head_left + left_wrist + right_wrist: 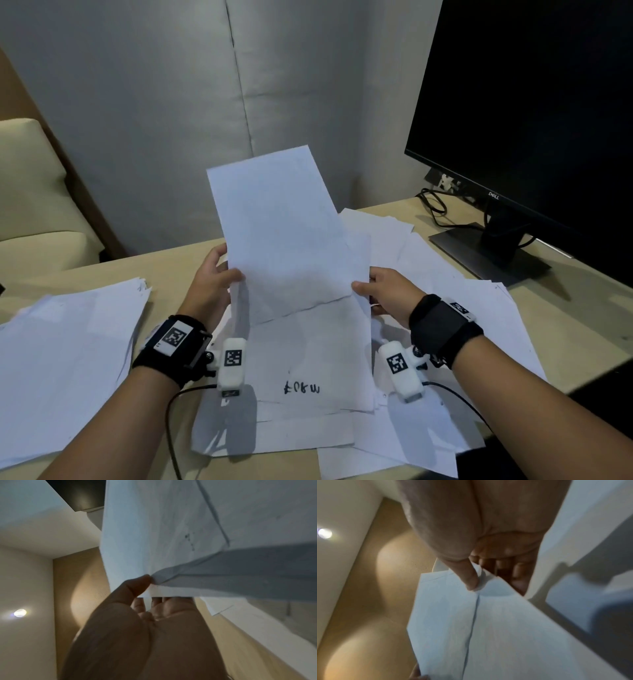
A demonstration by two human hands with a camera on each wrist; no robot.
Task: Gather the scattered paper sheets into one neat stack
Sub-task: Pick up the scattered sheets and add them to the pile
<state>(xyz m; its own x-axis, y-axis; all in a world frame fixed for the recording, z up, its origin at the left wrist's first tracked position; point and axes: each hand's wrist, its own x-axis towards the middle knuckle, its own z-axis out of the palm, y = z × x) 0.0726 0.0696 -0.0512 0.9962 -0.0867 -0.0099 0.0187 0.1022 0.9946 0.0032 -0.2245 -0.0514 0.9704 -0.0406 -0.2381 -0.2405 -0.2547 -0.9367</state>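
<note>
The held sheets [281, 236] stand tilted above the tabletop [178, 263], long axis running up and away. The left hand [210, 284] and right hand [388, 291] pinch their lower side edges. Loose sheets [308, 370] lie beneath; another pile [65, 356] lies left.

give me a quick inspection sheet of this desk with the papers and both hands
surface: tan desk, largely covered by paper.
job's things: raised sheets held upright over the desk; handwritten sheet lying beneath them; paper pile at left; loose sheets fanned at right.
clutter: nothing seen.
grippers: left hand pinches the raised sheets' left edge; right hand pinches their right edge.
cables: black leads from the wrist cameras; black cable behind the monitor stand.
surroundings: Dell monitor, grey padded wall, cream chair.
</note>
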